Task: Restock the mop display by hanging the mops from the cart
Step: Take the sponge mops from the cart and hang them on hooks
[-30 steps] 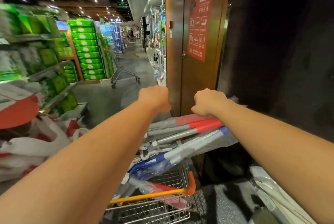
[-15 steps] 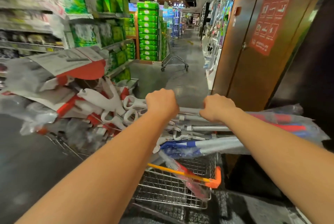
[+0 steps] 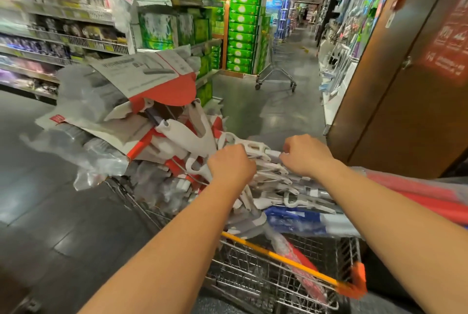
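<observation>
Your left hand (image 3: 231,166) and right hand (image 3: 307,155) each grip white handles of the mops (image 3: 182,133), which lie bundled across the cart (image 3: 248,278) top, above its orange push bar (image 3: 291,264).

Left hand (image 3: 231,164) and right hand (image 3: 307,156) grip the mops (image 3: 183,140) heaped across the wire cart (image 3: 255,278); green boxes (image 3: 243,27) ahead.
</observation>
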`<act>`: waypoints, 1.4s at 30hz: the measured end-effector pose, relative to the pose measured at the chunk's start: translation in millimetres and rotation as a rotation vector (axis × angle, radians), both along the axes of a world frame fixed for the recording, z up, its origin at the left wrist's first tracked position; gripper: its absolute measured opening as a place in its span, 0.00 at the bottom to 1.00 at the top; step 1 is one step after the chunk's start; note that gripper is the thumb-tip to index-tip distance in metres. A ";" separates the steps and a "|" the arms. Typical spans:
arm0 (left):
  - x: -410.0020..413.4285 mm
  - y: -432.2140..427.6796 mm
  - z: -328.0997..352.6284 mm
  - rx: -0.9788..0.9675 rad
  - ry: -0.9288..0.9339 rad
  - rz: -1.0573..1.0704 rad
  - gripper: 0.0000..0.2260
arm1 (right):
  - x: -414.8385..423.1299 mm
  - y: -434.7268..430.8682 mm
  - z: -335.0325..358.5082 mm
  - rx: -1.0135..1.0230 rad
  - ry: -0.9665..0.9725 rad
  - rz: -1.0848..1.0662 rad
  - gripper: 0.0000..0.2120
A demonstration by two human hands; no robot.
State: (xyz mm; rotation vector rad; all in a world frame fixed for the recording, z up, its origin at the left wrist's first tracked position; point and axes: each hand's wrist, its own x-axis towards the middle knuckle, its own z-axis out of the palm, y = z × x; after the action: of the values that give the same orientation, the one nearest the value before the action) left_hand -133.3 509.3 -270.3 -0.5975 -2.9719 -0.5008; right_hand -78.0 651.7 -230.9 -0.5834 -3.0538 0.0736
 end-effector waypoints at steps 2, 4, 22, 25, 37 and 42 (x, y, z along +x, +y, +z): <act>-10.4 -7.2 -8.5 0.023 -0.027 0.019 0.14 | -13.3 -7.3 -6.2 -0.002 0.009 0.013 0.14; -18.4 -13.6 -17.6 0.057 -0.046 0.045 0.16 | -25.4 -14.3 -12.9 -0.008 -0.001 0.030 0.14; -47.2 -5.7 -39.1 0.450 -0.081 0.619 0.16 | -131.0 -30.8 -42.3 -0.221 0.112 0.477 0.10; -45.4 -2.9 -41.9 0.577 -0.075 0.718 0.18 | -141.2 -36.5 -50.1 -0.295 0.102 0.558 0.14; -62.4 0.8 -56.4 1.081 -0.028 0.862 0.10 | -173.5 -54.7 -81.5 -0.682 0.119 0.415 0.19; -72.7 0.4 -58.1 1.242 -0.036 0.901 0.11 | -187.4 -57.0 -83.4 -0.802 0.089 0.323 0.21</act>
State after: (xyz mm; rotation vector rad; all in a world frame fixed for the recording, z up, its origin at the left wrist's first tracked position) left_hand -206.0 509.7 -328.4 0.7787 -1.9281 -1.8301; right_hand -265.4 594.7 -314.3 -0.0686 -2.8959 1.3155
